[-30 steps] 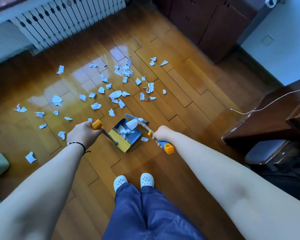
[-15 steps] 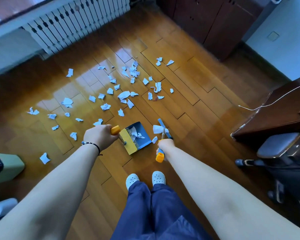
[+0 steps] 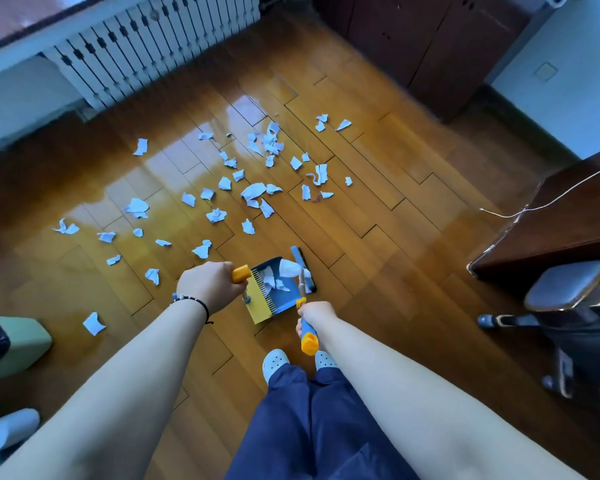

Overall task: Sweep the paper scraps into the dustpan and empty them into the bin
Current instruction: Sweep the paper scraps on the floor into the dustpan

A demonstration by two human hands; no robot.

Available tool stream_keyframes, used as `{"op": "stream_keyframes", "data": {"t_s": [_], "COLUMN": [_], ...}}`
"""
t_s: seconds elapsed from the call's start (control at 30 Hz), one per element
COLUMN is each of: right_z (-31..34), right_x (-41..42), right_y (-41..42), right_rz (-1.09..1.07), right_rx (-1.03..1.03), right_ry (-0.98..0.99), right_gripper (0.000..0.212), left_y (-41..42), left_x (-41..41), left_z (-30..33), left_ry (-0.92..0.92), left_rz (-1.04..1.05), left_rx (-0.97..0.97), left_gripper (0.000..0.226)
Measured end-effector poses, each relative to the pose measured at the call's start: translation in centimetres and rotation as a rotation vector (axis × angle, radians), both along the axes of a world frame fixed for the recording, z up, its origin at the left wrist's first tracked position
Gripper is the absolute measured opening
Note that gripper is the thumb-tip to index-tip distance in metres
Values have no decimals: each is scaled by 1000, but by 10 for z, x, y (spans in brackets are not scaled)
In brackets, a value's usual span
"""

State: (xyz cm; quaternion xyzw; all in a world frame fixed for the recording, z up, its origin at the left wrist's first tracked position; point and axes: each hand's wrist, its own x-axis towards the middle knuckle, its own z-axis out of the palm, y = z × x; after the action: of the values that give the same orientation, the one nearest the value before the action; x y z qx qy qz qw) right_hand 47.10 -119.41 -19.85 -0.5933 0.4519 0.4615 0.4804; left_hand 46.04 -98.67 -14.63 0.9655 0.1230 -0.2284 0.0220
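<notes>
A blue dustpan (image 3: 284, 301) with a yellow comb edge stands on the wooden floor in front of my feet, several paper scraps lying in it. My left hand (image 3: 210, 287) grips its orange-capped handle. My right hand (image 3: 314, 313) grips the broom handle (image 3: 307, 336), blue with an orange end. The broom head (image 3: 303, 268) rests at the dustpan's right edge, a large scrap caught against it. Several white paper scraps (image 3: 253, 192) lie scattered across the floor beyond the pan and to its left. A pale green bin (image 3: 18, 344) with a black liner stands at the left edge.
A white radiator (image 3: 146, 46) runs along the far wall. Dark cabinets (image 3: 430, 39) stand at the back right. A brown desk corner (image 3: 551, 230) with a white cable and an office chair (image 3: 575, 306) crowd the right side. A white slipper (image 3: 7, 431) lies at the lower left.
The broom head swung from in front of the dustpan to its right edge, pushing a large scrap into the pan. The dustpan turned slightly. The camera view shifted, bringing the bin into sight.
</notes>
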Motion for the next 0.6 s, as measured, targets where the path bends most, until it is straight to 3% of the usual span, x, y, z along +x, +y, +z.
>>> {"op": "stream_keyframes", "data": {"t_s": [0.17,0.6], "right_z": [24,47], "right_x": [-6,27], "right_y": [-5,7], "right_rz": [26,100], "right_rx": [108,87], "right_ry": [-32,-225], "right_gripper": [14,9], "left_y": [9,-1], "left_x": [-7,6], "left_z": [1,1], "left_ry": [-17,-159], "left_rz": [60,421], "left_rx": [-61,-267], "left_gripper": [36,44]}}
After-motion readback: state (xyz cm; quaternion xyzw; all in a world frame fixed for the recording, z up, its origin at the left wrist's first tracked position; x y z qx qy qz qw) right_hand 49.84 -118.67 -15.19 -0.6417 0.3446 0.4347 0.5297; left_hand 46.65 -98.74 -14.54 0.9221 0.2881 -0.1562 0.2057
